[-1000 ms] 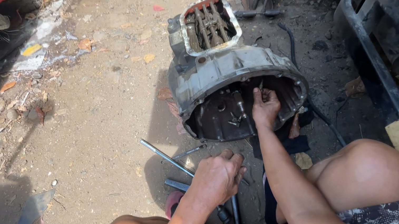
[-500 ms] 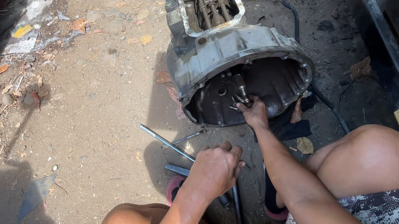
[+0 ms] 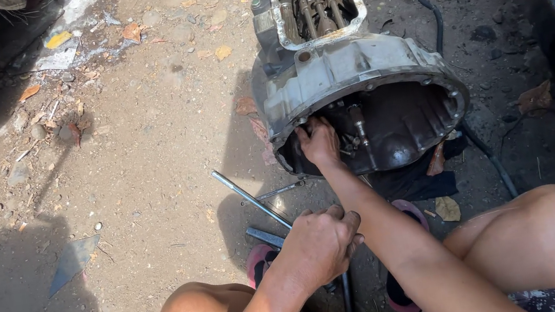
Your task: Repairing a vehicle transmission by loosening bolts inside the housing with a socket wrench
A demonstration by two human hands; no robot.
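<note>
A grimy grey metal gearbox housing (image 3: 354, 77) lies on its side on the dirt ground, its wide round bell mouth open towards the person, a rectangular top opening showing shafts inside

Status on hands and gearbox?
Right hand inside gearbox bell housing. Left hand closed over tools by metal rod. Nothing blocking.

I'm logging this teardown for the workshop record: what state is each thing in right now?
Gearbox housing: lying on the dirt, top cover off, shift rods exposed, bell end open toward the person.
Input shaft: in place inside the bell.
Right hand: reaching inside the bell.
Left hand: closed, resting over the tools.
Long metal rod: lying loose on the ground.
</note>
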